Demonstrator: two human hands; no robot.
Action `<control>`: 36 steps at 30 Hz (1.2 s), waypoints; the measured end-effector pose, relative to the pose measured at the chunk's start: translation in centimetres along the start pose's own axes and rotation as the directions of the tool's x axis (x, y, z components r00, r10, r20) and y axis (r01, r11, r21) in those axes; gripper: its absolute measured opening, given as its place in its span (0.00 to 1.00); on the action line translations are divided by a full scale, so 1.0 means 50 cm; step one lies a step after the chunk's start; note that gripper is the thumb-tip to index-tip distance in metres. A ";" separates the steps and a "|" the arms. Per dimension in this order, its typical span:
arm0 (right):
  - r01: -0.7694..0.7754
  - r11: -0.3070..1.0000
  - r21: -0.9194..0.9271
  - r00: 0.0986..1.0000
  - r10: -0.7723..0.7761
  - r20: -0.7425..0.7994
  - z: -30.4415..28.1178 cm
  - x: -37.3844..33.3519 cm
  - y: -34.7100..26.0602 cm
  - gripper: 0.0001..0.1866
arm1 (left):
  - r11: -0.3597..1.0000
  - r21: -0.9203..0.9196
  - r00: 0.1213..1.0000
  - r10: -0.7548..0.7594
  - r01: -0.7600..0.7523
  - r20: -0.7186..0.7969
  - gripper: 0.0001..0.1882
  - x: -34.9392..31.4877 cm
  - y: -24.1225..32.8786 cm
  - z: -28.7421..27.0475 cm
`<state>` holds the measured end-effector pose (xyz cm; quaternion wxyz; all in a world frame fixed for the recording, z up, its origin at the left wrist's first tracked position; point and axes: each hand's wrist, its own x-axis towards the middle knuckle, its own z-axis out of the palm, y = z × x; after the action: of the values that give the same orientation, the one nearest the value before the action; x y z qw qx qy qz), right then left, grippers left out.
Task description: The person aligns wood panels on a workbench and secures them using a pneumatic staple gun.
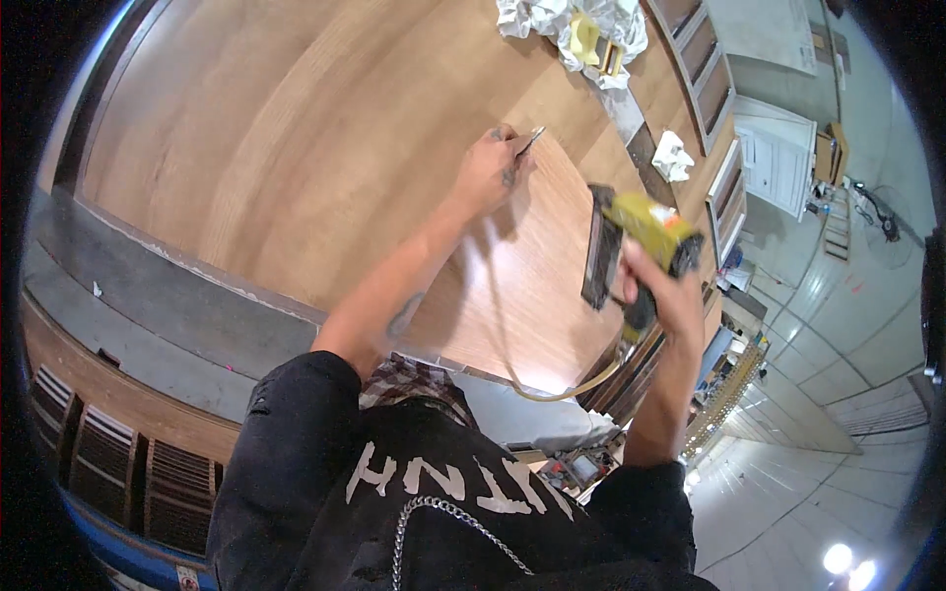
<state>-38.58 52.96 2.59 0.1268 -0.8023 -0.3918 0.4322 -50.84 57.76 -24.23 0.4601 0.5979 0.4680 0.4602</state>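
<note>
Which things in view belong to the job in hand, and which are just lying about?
Likely in use:
yellow-green nail gun in right hand
yellowish hose
small object in left hand
pale wood panel

Apparently lying about:
crumpled white material
yellow piece

A nail gun (652, 225), its air hose (552, 397) and a broad wooden panel (236, 148) mark this as a woodworking workshop.

Black short-sleeved shirt (453, 552), pale lettering (505, 505), silver chain (431, 500); tattoos (405, 312) on left forearm (399, 281), left hand (491, 175).
</note>
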 end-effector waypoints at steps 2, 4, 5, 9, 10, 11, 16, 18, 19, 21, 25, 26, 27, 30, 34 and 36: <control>-0.005 0.993 -0.119 0.998 0.012 0.065 0.009 0.075 -0.035 0.15 | 0.997 -0.025 0.997 -0.073 0.074 0.034 0.09 0.003 0.010 0.008; 0.018 0.993 -0.113 0.988 0.000 0.157 0.023 0.136 -0.051 0.16 | 0.997 -0.013 0.997 -0.079 0.080 0.025 0.09 0.004 0.010 0.005; 0.014 0.991 -0.135 0.982 0.012 0.188 0.026 0.160 -0.057 0.17 | 0.997 -0.001 0.997 -0.079 0.079 0.020 0.09 0.006 0.013 0.007; -0.082 0.961 -0.264 0.961 0.146 0.233 0.046 0.234 -0.057 0.15 | 0.989 0.032 0.983 -0.145 0.143 0.111 0.09 0.026 0.006 0.000; -0.070 0.965 -0.253 0.961 0.133 0.241 0.051 0.243 -0.052 0.14 | 0.989 0.042 0.976 -0.148 0.143 0.159 0.10 0.036 0.010 -0.006; -0.060 0.969 -0.241 0.961 0.121 0.248 0.053 0.249 -0.045 0.13 | 0.989 0.052 0.967 -0.150 0.142 0.207 0.10 0.043 0.014 -0.009; -0.078 0.984 -0.161 0.960 0.117 0.253 0.052 0.260 -0.018 0.12 | 0.989 0.126 0.957 -0.109 0.078 0.267 0.17 0.049 0.004 -0.011; -0.085 0.987 -0.139 0.964 0.117 0.239 0.051 0.263 -0.007 0.12 | 0.988 0.138 0.955 -0.106 0.070 0.277 0.19 0.049 0.008 -0.006; -0.084 0.988 -0.131 0.967 0.113 0.230 0.050 0.260 -0.003 0.12 | 0.980 0.172 0.957 -0.145 0.103 0.251 0.21 0.050 0.013 -0.002; -0.103 0.990 -0.097 0.968 0.122 0.221 0.044 0.250 0.006 0.12 | 0.972 0.204 0.958 -0.165 0.118 0.234 0.23 0.051 0.016 0.004; -0.253 0.915 0.314 0.929 0.140 0.342 0.016 0.257 0.113 0.15 | 0.955 0.270 0.961 -0.182 0.123 0.208 0.21 0.049 0.024 0.000; -0.238 0.914 0.330 0.933 0.122 0.337 0.009 0.251 0.145 0.15 | 0.960 0.255 0.980 -0.149 0.113 0.129 0.17 0.044 0.020 0.009; -0.260 0.860 0.440 0.939 0.118 0.324 -0.004 0.234 0.187 0.16 | 0.968 0.231 0.992 -0.113 0.096 0.058 0.12 0.042 0.020 0.022; -0.149 0.839 0.523 0.988 0.108 0.108 -0.016 0.191 0.273 0.17 | 0.974 0.192 0.973 -0.154 0.121 0.170 0.11 0.046 0.051 0.022; 0.116 0.993 0.039 0.922 -0.093 -0.375 -0.023 0.192 0.432 0.24 | 0.994 0.110 0.988 -0.008 -0.009 0.151 0.10 0.047 -0.050 0.015; 0.131 0.991 0.012 0.862 -0.108 -0.496 -0.058 0.163 0.508 0.25 | 0.948 0.291 0.953 -0.200 0.129 0.228 0.14 0.058 -0.023 -0.010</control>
<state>-20.50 42.59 -14.31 0.2672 -0.8572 -0.3854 0.2126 -51.11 60.82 -24.95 0.4668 0.6680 0.5125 0.2705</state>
